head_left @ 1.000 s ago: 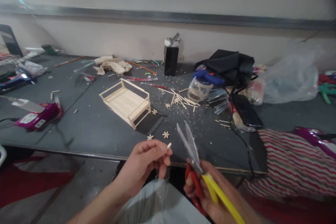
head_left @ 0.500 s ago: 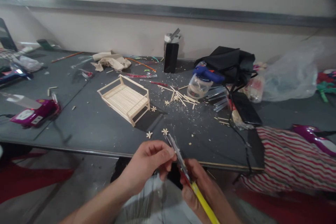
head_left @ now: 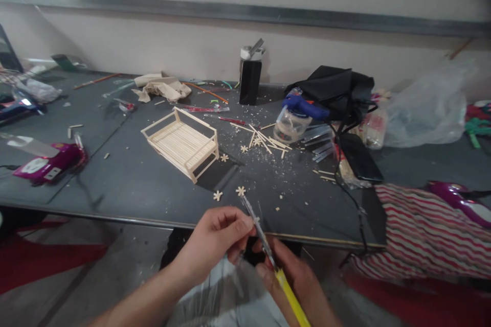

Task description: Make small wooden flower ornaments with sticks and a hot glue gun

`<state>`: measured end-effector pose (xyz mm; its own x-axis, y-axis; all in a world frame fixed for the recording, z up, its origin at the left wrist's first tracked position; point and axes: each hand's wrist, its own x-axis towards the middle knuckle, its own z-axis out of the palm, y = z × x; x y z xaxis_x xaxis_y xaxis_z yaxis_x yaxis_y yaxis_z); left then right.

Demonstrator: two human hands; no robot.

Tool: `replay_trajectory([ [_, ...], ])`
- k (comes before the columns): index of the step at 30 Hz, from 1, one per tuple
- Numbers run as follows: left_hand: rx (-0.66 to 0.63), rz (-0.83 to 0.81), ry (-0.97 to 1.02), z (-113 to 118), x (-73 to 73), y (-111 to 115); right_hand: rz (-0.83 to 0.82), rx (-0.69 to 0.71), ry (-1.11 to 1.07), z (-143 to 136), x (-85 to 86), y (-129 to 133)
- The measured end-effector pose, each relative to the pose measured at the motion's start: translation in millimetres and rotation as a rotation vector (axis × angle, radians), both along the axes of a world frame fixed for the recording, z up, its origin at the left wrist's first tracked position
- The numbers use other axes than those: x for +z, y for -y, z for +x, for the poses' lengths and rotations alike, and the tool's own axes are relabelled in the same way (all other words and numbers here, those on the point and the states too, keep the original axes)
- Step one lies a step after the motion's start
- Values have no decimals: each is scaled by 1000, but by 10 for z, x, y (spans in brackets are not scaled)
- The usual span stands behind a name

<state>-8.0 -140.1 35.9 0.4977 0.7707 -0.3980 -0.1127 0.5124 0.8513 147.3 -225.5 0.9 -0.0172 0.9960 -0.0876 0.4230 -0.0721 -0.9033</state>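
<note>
My right hand (head_left: 293, 271) is wrapped round the yellow handle of a cutting tool (head_left: 264, 240), whose long grey blades point up and left over the table's front edge. Beside the blades, my left hand (head_left: 226, 232) has thumb and fingertips pinched together; what lies between them is too small to make out. Small wooden star shapes (head_left: 218, 195) lie just beyond my hands, one of them (head_left: 240, 191) near the blade tip. A small bed-like frame of thin wooden sticks (head_left: 180, 143) stands on the dark table (head_left: 126, 184).
Loose sticks (head_left: 264, 140) and crumbs lie mid-table. Behind stands a black phone (head_left: 250, 83) against a bottle. On the right are a blue glue gun (head_left: 305, 107) on a clear tub, a black bag (head_left: 330, 87) and striped cloth (head_left: 433, 235). A purple tool (head_left: 49, 166) lies left.
The tool in my right hand has swung slightly left and its blades look closer together. My left hand has barely moved and stays pinched.
</note>
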Motion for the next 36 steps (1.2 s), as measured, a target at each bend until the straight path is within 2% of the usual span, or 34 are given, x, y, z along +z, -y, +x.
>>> replay_trajectory([
  [7, -10, 45, -43, -25, -55, 31, 76, 22, 66, 66, -179, 59],
  [13, 37, 162, -96, 16, -106, 108, 171, 17, 118, 108, -230, 48],
  [17, -56, 249, -176, 25, -74, 158, 202, 48, 141, 162, -221, 95],
  [20, -97, 268, -164, 24, -59, 193, 183, 25, 112, 182, -188, 137],
  [26, -66, 206, -131, 46, -107, 229, 170, -2, 80, 115, -142, 114],
  [30, 45, 128, -97, 31, -121, 203, 143, -72, 119, 138, -175, 136],
  [33, 103, 3, 28, -8, -99, 161, 114, -156, 289, 306, -145, 140],
  [36, 110, -139, 148, -36, -70, 127, 66, -223, 551, 578, -36, 60],
])
